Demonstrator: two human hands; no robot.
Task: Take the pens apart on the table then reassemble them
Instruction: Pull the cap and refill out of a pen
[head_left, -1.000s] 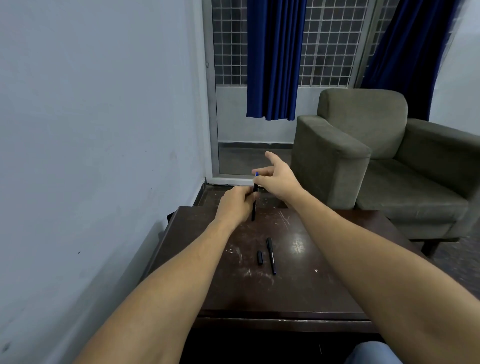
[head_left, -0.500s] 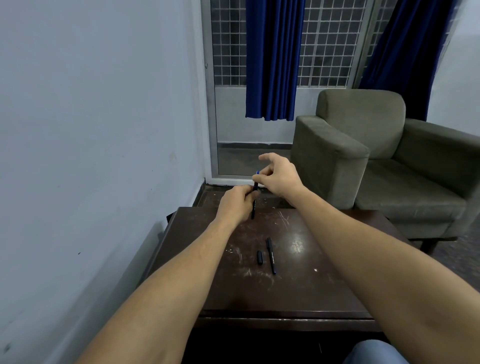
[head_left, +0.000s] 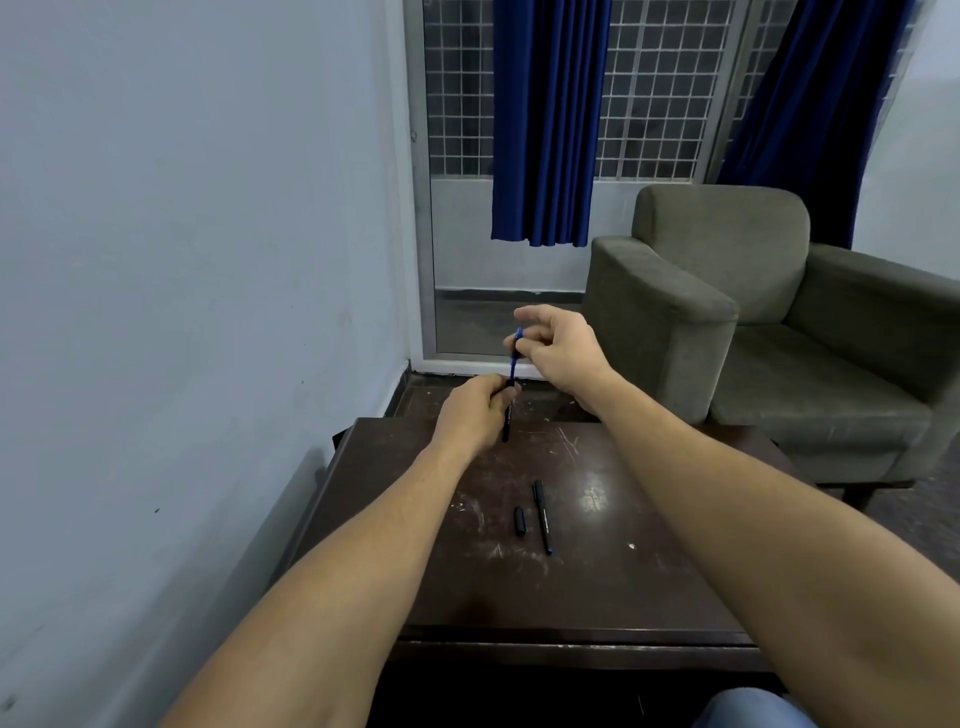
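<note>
The pen barrel (head_left: 507, 421) is a slim black plastic tube, held nearly upright above the far edge of the table (head_left: 649, 571), a little left of its middle. The left hand (head_left: 475, 413) grips its upper part with fingers curled round it. A thin blue refill (head_left: 513, 370) sticks up out of the barrel's top, partly drawn out, and the right hand (head_left: 561, 348) pinches its upper end between thumb and bent fingers, with the forefinger arched loosely above.

Near the middle of the table lie two more pieces: a short black cap (head_left: 520, 521) and, just beside it on the right, a second pen (head_left: 543, 517), long, black and thin. They lie roughly parallel and apart from each other.

The table is dark brown wood, glossy but badly scratched and flecked with pale marks. There is bare room toward its near edge and both near corners. Its left edge stands close to a smooth pale wall (head_left: 182, 260). Past the far right corner sits a boxy grey-green fabric armchair (head_left: 722, 234). Behind it hangs a deep blue pleated curtain (head_left: 545, 130) over a white window grille (head_left: 649, 104).
</note>
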